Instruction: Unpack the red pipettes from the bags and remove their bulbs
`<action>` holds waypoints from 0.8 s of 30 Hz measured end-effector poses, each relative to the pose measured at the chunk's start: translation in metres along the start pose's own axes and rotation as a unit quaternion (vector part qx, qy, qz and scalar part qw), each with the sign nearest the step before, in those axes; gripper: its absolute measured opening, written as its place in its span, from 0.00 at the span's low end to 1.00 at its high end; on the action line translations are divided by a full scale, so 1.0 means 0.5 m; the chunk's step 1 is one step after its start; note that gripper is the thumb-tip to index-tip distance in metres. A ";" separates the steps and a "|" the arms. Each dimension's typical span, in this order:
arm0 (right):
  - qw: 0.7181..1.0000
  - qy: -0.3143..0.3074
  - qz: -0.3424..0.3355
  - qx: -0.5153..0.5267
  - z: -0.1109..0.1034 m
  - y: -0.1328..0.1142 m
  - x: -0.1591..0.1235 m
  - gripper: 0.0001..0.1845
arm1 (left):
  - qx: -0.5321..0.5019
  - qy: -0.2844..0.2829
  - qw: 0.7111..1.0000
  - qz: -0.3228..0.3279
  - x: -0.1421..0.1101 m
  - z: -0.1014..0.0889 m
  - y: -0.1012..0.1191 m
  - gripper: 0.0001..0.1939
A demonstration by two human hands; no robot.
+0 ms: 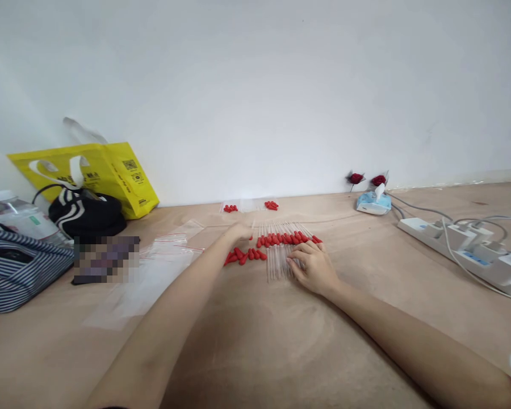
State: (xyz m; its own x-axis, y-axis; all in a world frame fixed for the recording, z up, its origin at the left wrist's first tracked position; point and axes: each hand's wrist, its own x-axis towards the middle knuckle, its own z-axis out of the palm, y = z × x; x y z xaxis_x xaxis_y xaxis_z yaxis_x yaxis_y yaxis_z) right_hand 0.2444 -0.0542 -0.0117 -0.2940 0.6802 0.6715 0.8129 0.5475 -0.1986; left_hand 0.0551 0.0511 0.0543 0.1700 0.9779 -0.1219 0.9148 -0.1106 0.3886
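Note:
Thin clear tubes with red bulbs, like droppers, lie side by side in two rows: the far row [276,229] points away, the near row [276,267] towards me. Their red bulbs [283,239] meet in a band. My right hand [314,268] rests at the right end of the near row, fingers curled over the tubes; what sits between the fingertips is hidden. Just left of the far row is my left hand [238,232], fingers bent and blurred, with a bit of red at the fingertips. Loose red bulbs [243,257] lie beneath my left wrist.
Clear zip bags [164,264] lie left of my left forearm. Against the wall are two more groups of red bulbs [230,209]. A yellow bag [130,176], black cap [87,216] and striped bag [25,272] stand left. Tissues [372,204] and power strips [464,244] with cables are right.

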 end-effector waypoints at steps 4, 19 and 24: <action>0.999 0.026 0.002 0.025 0.005 0.002 -0.001 0.07 | 0.022 0.093 0.995 0.014 -0.081 -0.031 -0.020 0.13; 0.990 0.134 -0.040 0.024 0.010 -0.050 -0.001 0.18 | 0.067 0.242 0.907 0.338 -0.224 0.093 -0.094 0.08; 0.989 0.053 -0.136 -0.003 0.009 -0.055 0.003 0.16 | 0.118 0.278 0.865 0.401 -0.218 0.108 -0.098 0.12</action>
State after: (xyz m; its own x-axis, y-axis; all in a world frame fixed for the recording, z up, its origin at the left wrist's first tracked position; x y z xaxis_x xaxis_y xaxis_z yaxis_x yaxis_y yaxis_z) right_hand 0.2195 -0.0660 -0.0084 -0.4485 0.4536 0.7701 0.7143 0.6998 0.0039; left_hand 0.0116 -0.0596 -0.0008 0.6427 0.4964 0.5835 0.6440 -0.7626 -0.0606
